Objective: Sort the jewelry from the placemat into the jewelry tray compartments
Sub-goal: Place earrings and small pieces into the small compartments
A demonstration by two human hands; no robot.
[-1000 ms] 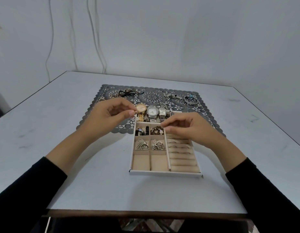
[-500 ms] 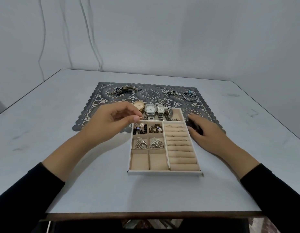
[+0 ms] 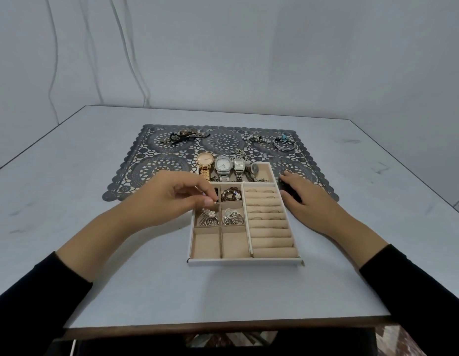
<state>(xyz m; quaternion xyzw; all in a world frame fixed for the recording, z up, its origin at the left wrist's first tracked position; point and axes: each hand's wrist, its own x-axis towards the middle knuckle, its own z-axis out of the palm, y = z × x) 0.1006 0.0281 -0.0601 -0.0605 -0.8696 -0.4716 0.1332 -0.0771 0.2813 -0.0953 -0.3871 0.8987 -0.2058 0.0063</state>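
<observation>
A beige jewelry tray stands at the near edge of the dark lacy placemat. Its far compartment holds several watches. Two of its small left compartments hold bead pieces and silver earrings, and rings sit in the right-hand rolls. My left hand hovers over the left small compartments, thumb and forefinger pinched on a tiny jewelry piece. My right hand lies on the placemat beside the tray's right wall, thumb and fingers around a dark object.
On the placemat's far edge lie a dark tangled piece, a bead bracelet and a bangle with a turquoise stone. A thin chain lies behind the watches. The table's front edge is close to my body.
My hands were together above the tray; the right one went right, down onto the placemat and the dark object. The left hand dropped nearer, from beside the gold watch to the small compartments.
</observation>
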